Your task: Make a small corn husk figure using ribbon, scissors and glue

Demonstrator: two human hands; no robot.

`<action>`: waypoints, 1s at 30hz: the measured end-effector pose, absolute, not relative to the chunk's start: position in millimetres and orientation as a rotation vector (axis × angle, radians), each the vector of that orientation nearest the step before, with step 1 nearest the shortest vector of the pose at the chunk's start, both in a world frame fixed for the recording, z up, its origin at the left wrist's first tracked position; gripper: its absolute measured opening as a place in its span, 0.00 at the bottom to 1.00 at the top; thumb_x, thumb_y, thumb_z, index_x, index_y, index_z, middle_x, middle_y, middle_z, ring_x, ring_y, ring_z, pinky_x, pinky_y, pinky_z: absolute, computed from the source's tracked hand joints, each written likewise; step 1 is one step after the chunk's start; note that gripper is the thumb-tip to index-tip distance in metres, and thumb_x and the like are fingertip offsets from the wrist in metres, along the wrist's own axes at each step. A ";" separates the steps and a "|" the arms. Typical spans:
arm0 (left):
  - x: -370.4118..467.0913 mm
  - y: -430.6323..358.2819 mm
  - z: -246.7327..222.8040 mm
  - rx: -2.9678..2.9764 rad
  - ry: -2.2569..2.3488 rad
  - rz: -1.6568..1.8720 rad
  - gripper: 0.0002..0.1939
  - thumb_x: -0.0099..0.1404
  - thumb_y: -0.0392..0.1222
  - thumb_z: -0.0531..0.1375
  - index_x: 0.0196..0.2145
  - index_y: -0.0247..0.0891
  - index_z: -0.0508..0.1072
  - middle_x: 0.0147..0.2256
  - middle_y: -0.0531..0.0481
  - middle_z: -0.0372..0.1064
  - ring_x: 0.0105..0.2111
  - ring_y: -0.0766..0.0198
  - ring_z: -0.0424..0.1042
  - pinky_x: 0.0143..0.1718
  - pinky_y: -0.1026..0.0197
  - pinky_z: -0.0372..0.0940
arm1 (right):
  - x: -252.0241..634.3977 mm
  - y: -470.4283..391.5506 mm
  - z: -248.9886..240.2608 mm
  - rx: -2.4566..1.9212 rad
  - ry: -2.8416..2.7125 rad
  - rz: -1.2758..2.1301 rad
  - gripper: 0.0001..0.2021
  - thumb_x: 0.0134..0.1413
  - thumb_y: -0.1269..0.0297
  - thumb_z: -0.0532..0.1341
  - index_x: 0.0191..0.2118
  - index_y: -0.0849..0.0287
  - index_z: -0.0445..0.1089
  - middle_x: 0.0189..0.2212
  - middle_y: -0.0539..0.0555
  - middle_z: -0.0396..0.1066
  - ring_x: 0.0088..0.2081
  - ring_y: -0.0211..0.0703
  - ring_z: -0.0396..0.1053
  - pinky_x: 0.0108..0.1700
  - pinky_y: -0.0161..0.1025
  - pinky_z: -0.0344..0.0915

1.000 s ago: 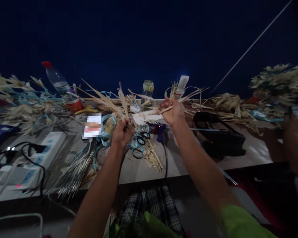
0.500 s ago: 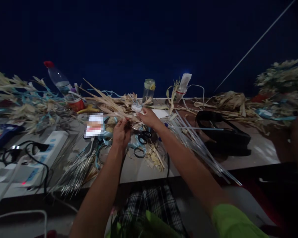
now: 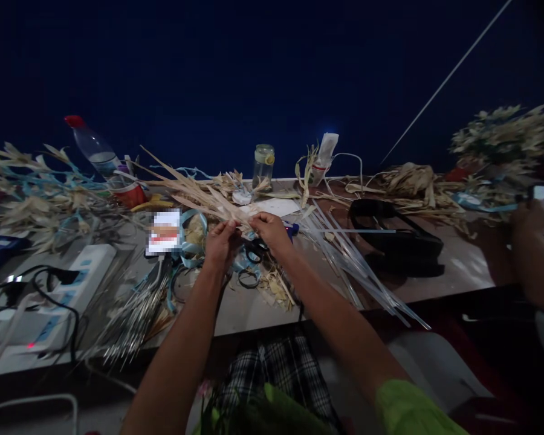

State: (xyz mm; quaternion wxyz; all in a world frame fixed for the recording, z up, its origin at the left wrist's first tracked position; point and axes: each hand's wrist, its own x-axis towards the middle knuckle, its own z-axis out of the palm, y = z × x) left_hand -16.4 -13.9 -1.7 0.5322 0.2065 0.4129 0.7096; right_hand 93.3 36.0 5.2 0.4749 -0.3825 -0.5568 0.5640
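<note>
My left hand and my right hand are close together over the middle of the table. Each pinches one side of a pale, dry corn husk piece, which spans the small gap between them. Past the fingers lie long dry husk strips, pointing up to the left. Black-handled scissors rest just below my hands, partly covered by the right one. A blue glue gun shows beside my right wrist, mostly hidden.
Clear sticks and a black strap-like item lie right. Metal wires, a blurred phone and a power strip are left. A lidded bottle stands behind. Another person's hand is at far right.
My right hand has drawn back toward the left one and now pinches the husk. The scissors appear lower under my hands. The view has shifted right, and another person's hand has appeared.
</note>
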 end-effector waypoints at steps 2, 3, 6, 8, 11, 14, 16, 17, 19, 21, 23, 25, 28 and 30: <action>-15.6 -14.3 -0.9 0.497 0.980 1.684 0.18 0.38 0.45 0.70 0.25 0.33 0.71 0.17 0.56 0.65 0.18 0.73 0.65 0.20 0.70 0.61 | 93.1 32.2 4.6 -0.917 -1.269 1.408 0.07 0.38 0.62 0.61 0.21 0.61 0.66 0.15 0.43 0.57 0.20 0.30 0.49 0.25 0.32 0.48; -15.2 -14.4 -0.6 0.498 0.974 1.683 0.18 0.38 0.46 0.70 0.25 0.33 0.71 0.17 0.56 0.65 0.18 0.73 0.65 0.20 0.70 0.61 | 93.1 30.8 4.5 -0.903 -1.235 1.426 0.07 0.37 0.62 0.62 0.21 0.61 0.67 0.15 0.43 0.57 0.20 0.30 0.50 0.25 0.32 0.48; -14.2 -14.4 -0.1 0.484 0.973 1.706 0.19 0.37 0.46 0.70 0.25 0.33 0.70 0.19 0.55 0.67 0.19 0.73 0.66 0.21 0.69 0.63 | 93.0 28.5 3.0 -0.863 -1.132 1.510 0.06 0.35 0.63 0.63 0.22 0.60 0.68 0.17 0.43 0.60 0.21 0.30 0.53 0.27 0.32 0.50; -14.2 -14.0 -0.7 0.477 0.984 1.722 0.19 0.37 0.45 0.70 0.25 0.33 0.70 0.20 0.55 0.67 0.19 0.73 0.67 0.22 0.69 0.63 | 93.1 28.6 0.6 -0.834 -1.063 1.571 0.07 0.33 0.64 0.64 0.23 0.60 0.69 0.18 0.44 0.63 0.23 0.31 0.56 0.29 0.32 0.53; -16.1 -12.4 -3.5 0.478 0.982 1.725 0.17 0.39 0.45 0.69 0.25 0.34 0.70 0.20 0.56 0.67 0.19 0.72 0.66 0.24 0.68 0.64 | 93.8 30.5 -3.9 -0.802 -0.975 1.602 0.08 0.32 0.62 0.65 0.23 0.60 0.69 0.19 0.44 0.64 0.23 0.31 0.58 0.30 0.32 0.55; -19.5 -9.7 -7.4 0.458 0.950 1.753 0.16 0.40 0.44 0.69 0.25 0.34 0.70 0.20 0.56 0.66 0.19 0.73 0.66 0.25 0.67 0.65 | 96.5 34.4 -7.1 -0.816 -0.900 1.565 0.09 0.33 0.60 0.65 0.24 0.59 0.68 0.18 0.44 0.62 0.22 0.32 0.57 0.28 0.32 0.56; -21.4 -7.9 -9.9 0.443 0.933 1.781 0.15 0.41 0.43 0.69 0.24 0.34 0.70 0.21 0.56 0.67 0.19 0.74 0.65 0.25 0.67 0.64 | 99.8 38.5 -8.4 -0.822 -0.869 1.526 0.10 0.34 0.60 0.64 0.25 0.59 0.68 0.17 0.44 0.61 0.21 0.31 0.57 0.26 0.33 0.56; -22.1 -7.2 -11.1 0.443 0.929 1.786 0.14 0.41 0.42 0.69 0.24 0.35 0.70 0.21 0.56 0.67 0.19 0.74 0.65 0.25 0.68 0.64 | 101.8 40.8 -8.8 -0.822 -0.871 1.496 0.10 0.36 0.59 0.64 0.26 0.59 0.68 0.18 0.44 0.61 0.21 0.32 0.57 0.26 0.33 0.56; -22.6 -6.6 -12.9 0.456 0.929 1.782 0.13 0.43 0.43 0.68 0.24 0.35 0.71 0.20 0.56 0.66 0.19 0.74 0.65 0.25 0.68 0.63 | 105.8 45.2 -9.4 -0.840 -0.929 1.402 0.12 0.39 0.57 0.61 0.30 0.59 0.69 0.21 0.46 0.63 0.23 0.33 0.59 0.27 0.34 0.58; -22.4 -6.8 -13.7 0.483 0.929 1.752 0.12 0.44 0.43 0.68 0.24 0.35 0.71 0.20 0.56 0.66 0.19 0.73 0.65 0.25 0.68 0.64 | 109.1 47.9 -9.2 -0.903 -1.046 1.245 0.16 0.41 0.57 0.60 0.37 0.59 0.69 0.27 0.50 0.67 0.28 0.36 0.63 0.32 0.36 0.62; -21.5 -7.8 -13.0 0.513 0.913 1.713 0.12 0.45 0.44 0.67 0.25 0.35 0.71 0.20 0.55 0.66 0.20 0.72 0.66 0.26 0.66 0.64 | 110.9 47.6 -7.6 -0.972 -1.183 1.025 0.21 0.41 0.58 0.61 0.43 0.60 0.67 0.36 0.54 0.68 0.37 0.41 0.65 0.41 0.39 0.62; -20.2 -9.5 -10.7 0.542 0.898 1.680 0.13 0.45 0.44 0.67 0.25 0.35 0.70 0.21 0.55 0.67 0.21 0.71 0.67 0.27 0.65 0.65 | 110.7 44.3 -4.8 -0.986 -1.325 0.880 0.20 0.42 0.58 0.61 0.43 0.61 0.67 0.40 0.57 0.67 0.43 0.43 0.63 0.46 0.40 0.60; -18.3 -12.6 -5.7 0.571 0.919 1.642 0.13 0.45 0.44 0.68 0.25 0.35 0.70 0.21 0.55 0.67 0.21 0.71 0.67 0.27 0.64 0.65 | 107.6 36.8 -0.7 -0.918 -1.543 1.007 0.14 0.49 0.55 0.56 0.34 0.61 0.69 0.32 0.54 0.69 0.37 0.41 0.65 0.41 0.38 0.61; -17.3 -14.2 -3.3 0.598 0.938 1.618 0.14 0.44 0.45 0.68 0.25 0.35 0.70 0.20 0.54 0.67 0.21 0.70 0.67 0.27 0.65 0.64 | 105.0 32.7 0.7 -0.895 -1.619 1.138 0.12 0.47 0.55 0.57 0.28 0.60 0.69 0.26 0.50 0.68 0.30 0.38 0.63 0.35 0.36 0.60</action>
